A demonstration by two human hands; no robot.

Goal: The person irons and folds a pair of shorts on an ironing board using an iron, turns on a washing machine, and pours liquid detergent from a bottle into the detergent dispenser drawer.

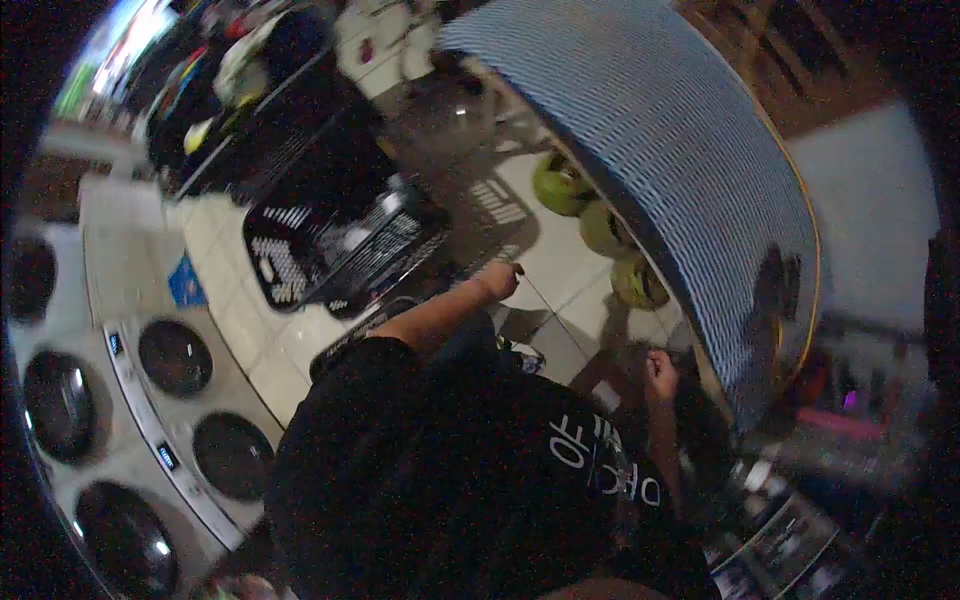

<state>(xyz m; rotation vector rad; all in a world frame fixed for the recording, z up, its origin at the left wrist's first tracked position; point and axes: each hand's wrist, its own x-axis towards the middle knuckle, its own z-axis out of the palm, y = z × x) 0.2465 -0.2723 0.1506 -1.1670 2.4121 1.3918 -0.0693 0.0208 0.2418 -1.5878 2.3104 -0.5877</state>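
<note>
My left hand [503, 281] is held out in front of my body above the tiled floor, its fingers curled in; nothing shows in it. To its left stands a black plastic laundry basket [345, 240], apart from the hand. Lower and to the right, my right hand [660, 376] hangs with its fingers bent into a loose fist, and no object is visible there. Nearest to it is the edge of a long board with a blue-and-white striped cover [640, 120], which looks like an ironing board. The image is dim and grainy, so finger detail is poor.
Several round green gas cylinders [565, 185] stand on the floor beside the striped board. Front-loading machines with round dark doors [175, 357] line the left side. A dark crate heaped with clothes [245, 75] is at the upper left. White floor tiles [555, 265] lie ahead.
</note>
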